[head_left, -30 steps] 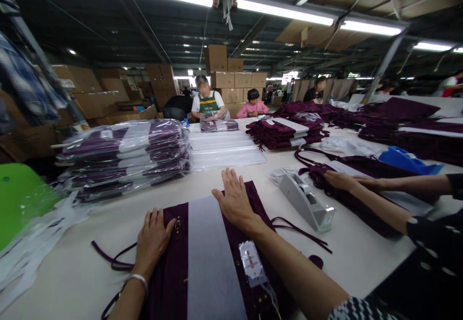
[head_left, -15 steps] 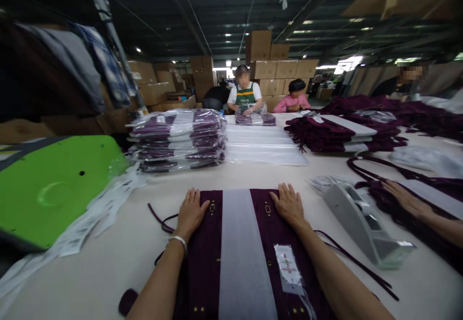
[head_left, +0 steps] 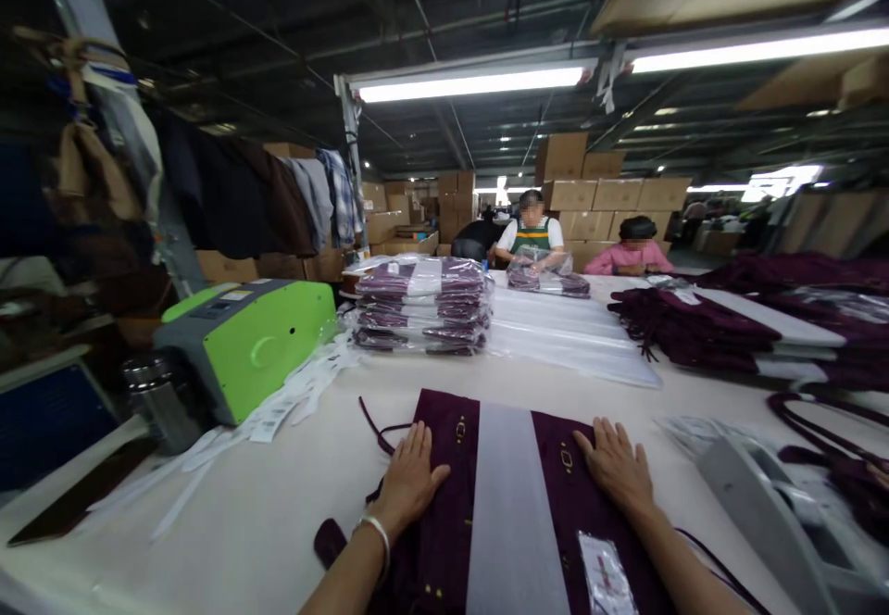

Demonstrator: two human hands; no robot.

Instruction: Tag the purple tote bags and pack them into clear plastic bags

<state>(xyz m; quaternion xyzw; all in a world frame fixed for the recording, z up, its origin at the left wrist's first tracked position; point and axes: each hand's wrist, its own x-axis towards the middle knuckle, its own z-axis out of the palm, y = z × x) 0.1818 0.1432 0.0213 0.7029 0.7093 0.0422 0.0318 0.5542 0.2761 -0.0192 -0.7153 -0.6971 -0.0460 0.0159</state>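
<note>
A dark purple garment (head_left: 444,504) lies folded flat on the table, with a whitish strip (head_left: 514,504) running down its middle. My left hand (head_left: 411,478) rests palm down on its left edge, fingers spread, a bracelet at the wrist. On the right edge my right hand (head_left: 617,469) lies flat, thumb apart from the fingers. Both hands hold nothing. Small buckles show between the hands and the strip. A tag in clear plastic (head_left: 604,573) lies on the garment near my right forearm. Thin dark cords stick out on both sides.
Bagged garments (head_left: 423,305) are stacked beyond, beside clear plastic bags (head_left: 569,332). A green machine (head_left: 270,342), a flask (head_left: 163,402) and paper labels (head_left: 278,411) stand left. At right are a grey tape dispenser (head_left: 770,513) and purple garments (head_left: 722,328). Two people sit across the table.
The camera view has swung left and up, bringing the flask and more of the machine into view. My left hand sits slightly lower along the garment's edge. Both hands stay on it.
</note>
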